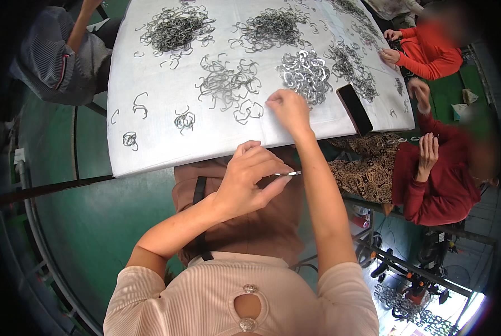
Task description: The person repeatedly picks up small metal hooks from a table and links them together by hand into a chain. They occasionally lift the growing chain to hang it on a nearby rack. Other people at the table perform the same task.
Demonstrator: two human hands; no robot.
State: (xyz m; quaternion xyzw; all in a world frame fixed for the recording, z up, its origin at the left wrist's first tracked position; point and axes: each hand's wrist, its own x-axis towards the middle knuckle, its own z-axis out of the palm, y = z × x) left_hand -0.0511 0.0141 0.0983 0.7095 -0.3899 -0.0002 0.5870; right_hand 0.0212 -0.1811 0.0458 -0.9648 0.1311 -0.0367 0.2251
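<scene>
Over my lap, just off the table's near edge, my left hand (251,176) is closed, with a small shiny metal link (287,174) pinched between thumb and fingers. My right hand (288,112) reaches over the white-covered table (166,140), its fingertips pinched together; what they hold, if anything, cannot be made out. Just left of those fingertips lie loose C-shaped wire rings (249,112), below a spread-out heap of similar thin rings (225,84). Directly beyond the right hand is a pile of brighter, thicker metal links (305,73), partly hidden by it.
A black phone (355,110) lies at the table's near right edge. Two larger ring heaps (177,29) (273,28) sit farther back, another heap (351,70) at right. Small clusters (185,120) lie left. Co-workers in red (430,53) and maroon (441,173) sit right; another person (65,56) sits left.
</scene>
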